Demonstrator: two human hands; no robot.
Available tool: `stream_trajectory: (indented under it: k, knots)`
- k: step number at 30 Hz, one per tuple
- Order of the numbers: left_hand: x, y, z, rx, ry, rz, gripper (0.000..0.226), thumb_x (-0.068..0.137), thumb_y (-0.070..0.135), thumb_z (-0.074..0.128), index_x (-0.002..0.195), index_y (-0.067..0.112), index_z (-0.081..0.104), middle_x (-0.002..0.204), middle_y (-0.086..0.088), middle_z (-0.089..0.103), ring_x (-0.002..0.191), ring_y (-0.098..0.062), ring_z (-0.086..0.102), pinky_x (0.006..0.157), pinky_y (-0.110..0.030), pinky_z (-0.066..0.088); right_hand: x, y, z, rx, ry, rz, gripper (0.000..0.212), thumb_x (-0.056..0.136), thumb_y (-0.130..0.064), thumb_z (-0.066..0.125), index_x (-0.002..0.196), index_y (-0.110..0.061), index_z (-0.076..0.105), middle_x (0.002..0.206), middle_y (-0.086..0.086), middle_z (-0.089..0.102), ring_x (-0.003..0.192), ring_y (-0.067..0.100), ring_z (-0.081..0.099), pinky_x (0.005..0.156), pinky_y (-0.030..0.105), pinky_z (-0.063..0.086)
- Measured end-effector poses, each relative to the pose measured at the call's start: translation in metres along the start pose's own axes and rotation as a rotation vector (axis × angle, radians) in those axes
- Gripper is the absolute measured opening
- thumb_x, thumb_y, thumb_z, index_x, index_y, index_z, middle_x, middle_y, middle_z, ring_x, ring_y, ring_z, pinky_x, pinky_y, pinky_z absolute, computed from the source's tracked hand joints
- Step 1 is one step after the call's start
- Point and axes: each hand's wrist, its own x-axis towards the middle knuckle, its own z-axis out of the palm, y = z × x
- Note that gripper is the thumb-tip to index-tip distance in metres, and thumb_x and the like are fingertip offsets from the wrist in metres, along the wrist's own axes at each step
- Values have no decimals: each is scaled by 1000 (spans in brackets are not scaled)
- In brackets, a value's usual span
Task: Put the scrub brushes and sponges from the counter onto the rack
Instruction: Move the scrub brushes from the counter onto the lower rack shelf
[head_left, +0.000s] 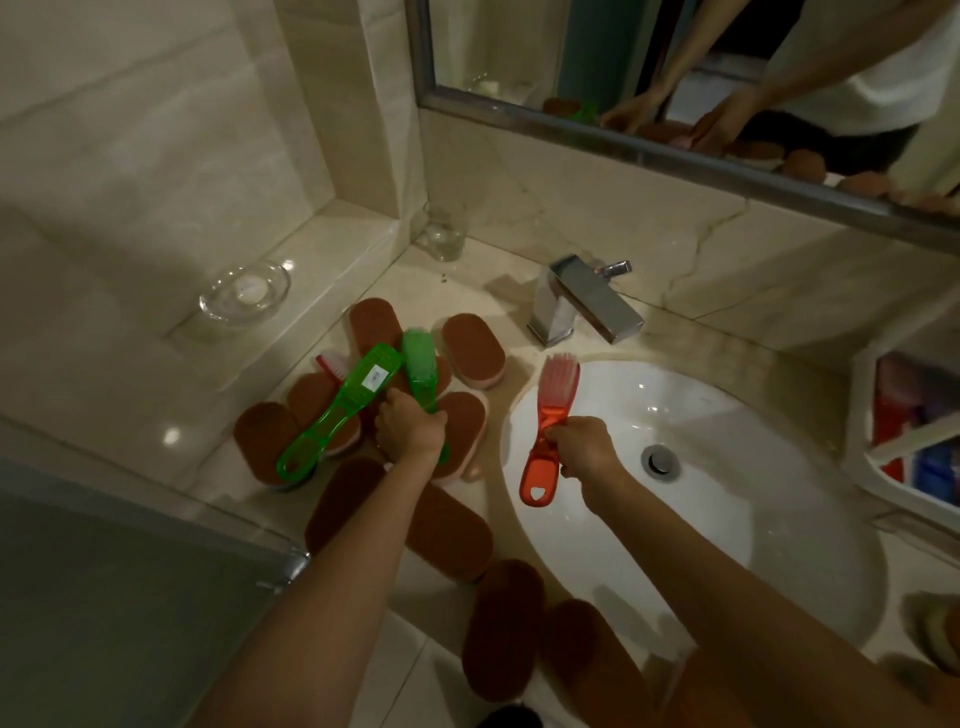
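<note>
My right hand (584, 447) grips a red scrub brush (545, 431) by its handle, bristles pointing away, over the left rim of the white sink (727, 493). My left hand (410, 428) is closed around the handle of a green scrub brush (420, 371) above the pile. A second green brush (340, 410) lies across brown oval sponges (472, 356), and a red-bristled brush (332, 364) peeks out beneath it. More brown sponges (449, 535) line the counter along the sink's left and front. A white rack (914, 431) stands at the right edge.
A chrome faucet (587, 301) stands behind the sink. A drinking glass (444, 231) sits in the corner and a glass soap dish (244, 293) on the ledge. A mirror (701, 78) hangs above. A glass panel edge (156, 519) runs at the lower left.
</note>
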Motion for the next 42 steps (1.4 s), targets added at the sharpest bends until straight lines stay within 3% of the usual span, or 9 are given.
stream_trajectory:
  k: [9, 13, 16, 22, 26, 30, 36, 39, 42]
  knots:
    - [-15, 19, -13, -333, -99, 129, 19, 92, 10, 46, 105, -2, 53, 106, -24, 66, 94, -41, 67, 79, -43, 56, -9, -4, -15, 23, 14, -73, 7, 93, -5, 46, 89, -5, 51, 81, 10, 57, 66, 17, 54, 54, 19, 39]
    - [-63, 31, -30, -399, -369, 260, 10, 96, 12, 43, 92, 7, 50, 65, -9, 58, 43, -12, 58, 46, -21, 46, -29, 14, -45, 43, 16, -89, 10, 94, -4, 45, 97, -4, 55, 91, 12, 59, 63, 12, 57, 52, 16, 40]
    - [-97, 39, -29, -311, -562, 308, 17, 98, 11, 39, 89, 4, 52, 58, -8, 54, 23, -1, 43, 29, -10, 31, -45, 43, -75, 60, 33, -87, 16, 94, 0, 44, 100, 3, 58, 90, 14, 60, 61, 10, 57, 51, 15, 42]
    - [-167, 66, 19, -84, -819, 493, 27, 96, 10, 43, 72, 12, 54, 58, -6, 56, 25, 0, 45, 31, -11, 34, -71, 111, -143, 125, 202, 7, 23, 93, 0, 46, 111, 8, 59, 94, 22, 64, 58, 11, 56, 42, 9, 41]
    - [-211, 89, 61, 11, -923, 616, 28, 95, 10, 46, 68, 14, 54, 57, -2, 55, 38, -5, 52, 41, -17, 43, -84, 145, -187, 271, 314, 34, 16, 93, 0, 46, 88, -6, 60, 74, 7, 59, 59, 15, 53, 46, 10, 41]
    - [-263, 122, 96, 80, -1005, 698, 21, 96, 11, 43, 80, 5, 55, 58, -3, 57, 25, 0, 46, 37, -17, 39, -96, 179, -234, 499, 434, 44, 23, 93, 4, 45, 81, -3, 63, 74, 7, 61, 62, 17, 62, 68, 26, 55]
    - [-330, 171, 148, 82, -1006, 761, 29, 97, 10, 37, 70, 14, 49, 56, -4, 58, 21, -3, 45, 31, -15, 40, -94, 202, -319, 370, 557, 60, 17, 92, 0, 48, 80, -3, 61, 63, 4, 56, 48, 8, 55, 43, 13, 44]
    - [-350, 197, 172, 54, -944, 788, 28, 97, 9, 32, 72, 12, 44, 54, -5, 55, 19, -3, 43, 29, -14, 36, -74, 199, -361, 334, 607, 66, 20, 91, -2, 49, 94, 11, 64, 65, 7, 57, 58, 19, 55, 58, 33, 47]
    - [-359, 223, 195, 57, -850, 790, 31, 97, 10, 30, 68, 12, 41, 50, -4, 51, 18, -4, 43, 33, -19, 38, -51, 186, -397, 224, 604, 35, 25, 92, -3, 47, 108, 11, 61, 89, 22, 62, 73, 26, 55, 69, 39, 46]
